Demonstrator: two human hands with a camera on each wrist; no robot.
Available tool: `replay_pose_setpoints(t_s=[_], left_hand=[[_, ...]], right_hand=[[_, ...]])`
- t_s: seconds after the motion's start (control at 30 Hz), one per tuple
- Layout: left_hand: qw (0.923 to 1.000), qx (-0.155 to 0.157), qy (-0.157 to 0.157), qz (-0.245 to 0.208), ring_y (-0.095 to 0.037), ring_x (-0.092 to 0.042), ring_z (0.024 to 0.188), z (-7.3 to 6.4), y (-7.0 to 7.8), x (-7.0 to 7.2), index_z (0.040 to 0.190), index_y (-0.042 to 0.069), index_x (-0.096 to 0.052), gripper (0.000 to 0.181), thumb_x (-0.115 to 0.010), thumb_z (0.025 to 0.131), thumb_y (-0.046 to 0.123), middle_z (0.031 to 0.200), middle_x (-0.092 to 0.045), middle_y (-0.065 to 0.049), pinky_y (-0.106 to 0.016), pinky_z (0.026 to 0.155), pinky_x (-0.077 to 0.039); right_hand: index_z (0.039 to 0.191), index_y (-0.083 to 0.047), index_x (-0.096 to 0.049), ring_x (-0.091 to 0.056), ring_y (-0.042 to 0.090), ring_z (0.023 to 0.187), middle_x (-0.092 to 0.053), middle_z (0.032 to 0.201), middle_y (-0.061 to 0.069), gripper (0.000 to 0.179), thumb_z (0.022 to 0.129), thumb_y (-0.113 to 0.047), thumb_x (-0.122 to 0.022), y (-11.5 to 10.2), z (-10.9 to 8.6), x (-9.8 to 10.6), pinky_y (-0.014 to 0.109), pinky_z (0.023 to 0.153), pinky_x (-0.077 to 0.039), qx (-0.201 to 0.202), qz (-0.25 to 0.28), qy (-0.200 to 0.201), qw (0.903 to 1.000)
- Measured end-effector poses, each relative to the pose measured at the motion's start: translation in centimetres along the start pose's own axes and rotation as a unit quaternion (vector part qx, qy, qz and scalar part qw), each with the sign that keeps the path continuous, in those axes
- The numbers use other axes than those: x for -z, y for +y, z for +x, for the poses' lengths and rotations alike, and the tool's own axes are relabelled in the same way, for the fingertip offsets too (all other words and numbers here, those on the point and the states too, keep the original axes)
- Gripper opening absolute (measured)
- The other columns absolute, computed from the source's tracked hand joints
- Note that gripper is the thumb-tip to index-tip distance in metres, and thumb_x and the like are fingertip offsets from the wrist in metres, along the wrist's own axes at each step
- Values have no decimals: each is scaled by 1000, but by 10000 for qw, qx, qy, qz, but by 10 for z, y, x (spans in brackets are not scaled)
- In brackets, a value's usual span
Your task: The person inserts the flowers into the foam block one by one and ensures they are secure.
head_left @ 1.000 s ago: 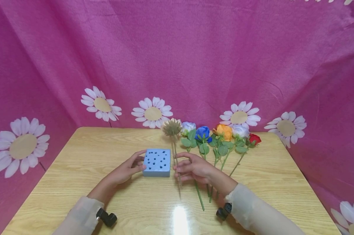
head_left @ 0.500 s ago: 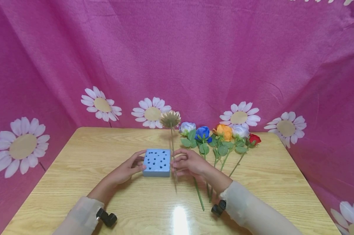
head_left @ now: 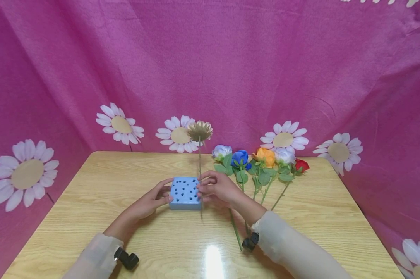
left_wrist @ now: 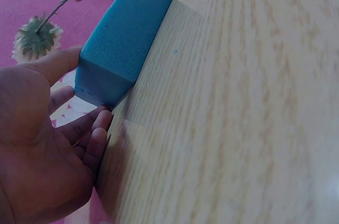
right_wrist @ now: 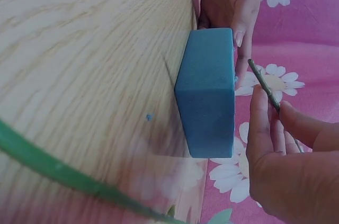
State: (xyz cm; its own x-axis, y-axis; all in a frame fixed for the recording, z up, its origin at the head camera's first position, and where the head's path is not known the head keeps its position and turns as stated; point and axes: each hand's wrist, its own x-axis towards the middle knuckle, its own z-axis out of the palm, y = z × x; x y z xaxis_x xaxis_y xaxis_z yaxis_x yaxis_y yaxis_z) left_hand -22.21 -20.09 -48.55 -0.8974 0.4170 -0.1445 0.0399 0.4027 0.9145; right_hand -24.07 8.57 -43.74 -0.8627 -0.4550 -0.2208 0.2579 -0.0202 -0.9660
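While the daisy-patterned pink curtain (head_left: 210,69) fills the upper frame, the wooden table (head_left: 168,240) spans the lower part, with room between the forearms at bottom centre and more beyond the left forearm.

Right of centre, five artificial flowers lie fanned out, probably so each stem can be taken singly: lavender-white (head_left: 222,151), blue (head_left: 240,158), orange (head_left: 265,157), white (head_left: 284,155) and red (head_left: 302,166). Their green stems run under the right forearm, leaving less slack for low moves on that side.

A pale flower (head_left: 200,131) stands nearly upright at centre, head high against the curtain. The right hand (head_left: 218,188) pinches its stem between thumb and fingers, a low grip that likely helps steer the lower end. At centre left, the left hand (head_left: 145,202) grasps the left side of the blue foam block (head_left: 183,198), presumably to steady it, leaving the pitted top face uncovered.

The block sits flat at centre, its near edge well back from the bottom of the frame. Its small holes (head_left: 183,189) face up; the stem's tip sits in none, hanging by the right edge. A blue crumb (right_wrist: 149,117) lies left of centre in the right wrist view.
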Motion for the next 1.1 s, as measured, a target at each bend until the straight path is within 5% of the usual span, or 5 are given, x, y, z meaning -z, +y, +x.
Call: replay_pose_setpoints(t_s=[0.43,0.7,1.1], left_hand=[[10000,-37,5,71,-37,-47,133,0,1,0,163,19,-26,68,-61,106,27,155,-41,-26,-55,111,-35],[10000,-67,20,59,-37,-47,131,0,3,-1,163,18,-25,68,-61,105,27,155,-41,-26,-56,110,-35],[9997,-214,7,150,-34,-50,127,1,1,0,163,16,-26,67,-60,106,25,152,-44,-26,-49,106,-38]], right_hand=[[121,6,-59,-74,20,84,-72,100,14,27,97,2,-68,-9,19,-13,43,80,-61,263,-293,478,9981],[114,6,-61,-74,20,84,-70,111,32,19,96,4,-68,-13,27,-23,40,75,-62,568,-554,633,9948],[112,8,-61,-75,23,85,-73,101,25,18,95,4,-69,-18,43,-36,43,77,-61,852,-480,1005,9901]])
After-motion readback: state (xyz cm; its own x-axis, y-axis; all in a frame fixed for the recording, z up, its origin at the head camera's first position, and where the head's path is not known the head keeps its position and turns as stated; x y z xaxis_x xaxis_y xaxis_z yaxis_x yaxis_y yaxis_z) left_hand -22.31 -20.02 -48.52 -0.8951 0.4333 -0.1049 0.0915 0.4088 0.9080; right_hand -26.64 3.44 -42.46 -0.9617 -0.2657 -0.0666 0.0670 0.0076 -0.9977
